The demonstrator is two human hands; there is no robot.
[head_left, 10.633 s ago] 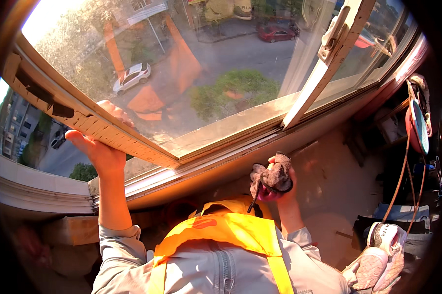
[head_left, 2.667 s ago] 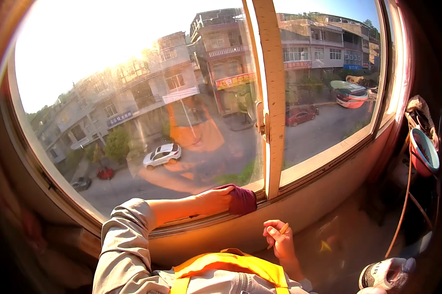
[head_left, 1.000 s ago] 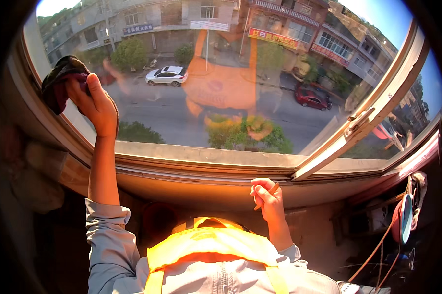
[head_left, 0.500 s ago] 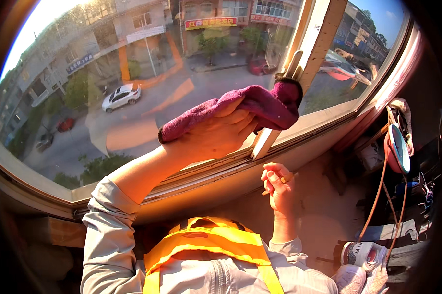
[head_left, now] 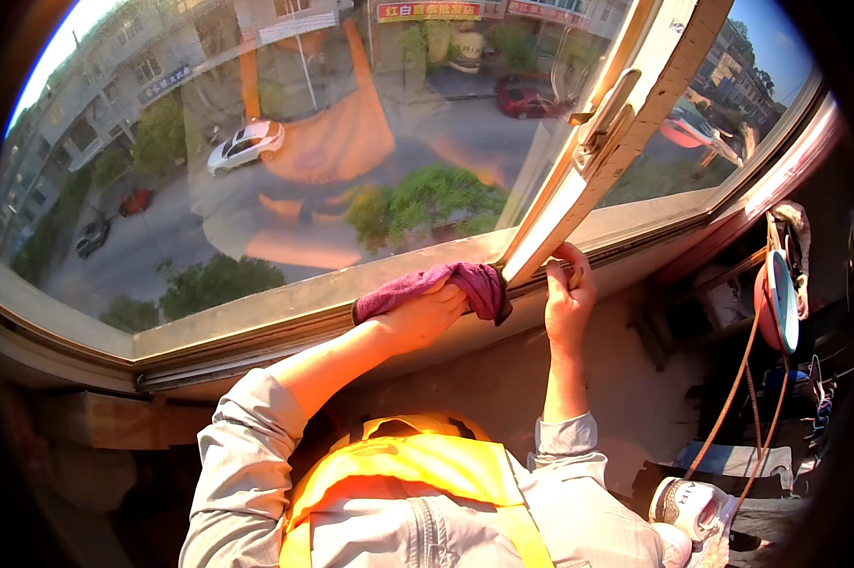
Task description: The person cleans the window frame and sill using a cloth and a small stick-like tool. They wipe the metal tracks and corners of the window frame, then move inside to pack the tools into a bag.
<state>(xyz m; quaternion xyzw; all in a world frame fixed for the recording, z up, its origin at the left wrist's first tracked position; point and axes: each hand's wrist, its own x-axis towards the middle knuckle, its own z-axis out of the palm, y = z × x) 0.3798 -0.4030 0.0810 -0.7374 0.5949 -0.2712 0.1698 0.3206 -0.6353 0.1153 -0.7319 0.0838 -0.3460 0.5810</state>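
Head view: the left hand (head_left: 419,320) grips fleecy, crumpled purple cloth (head_left: 484,287) at a straight window post's (head_left: 656,90) foot. The right hand (head_left: 569,305) curls beside it; any contents are unclear.

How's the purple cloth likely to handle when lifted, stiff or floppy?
Probably floppy: the purple cloth bunches and folds around the left hand. Likely light, as it looks like just fabric. Probably not slippery, given its matt, textile-looking surface.

A bunched purple cloth (head_left: 486,289) lies on the window's lower frame (head_left: 256,312).
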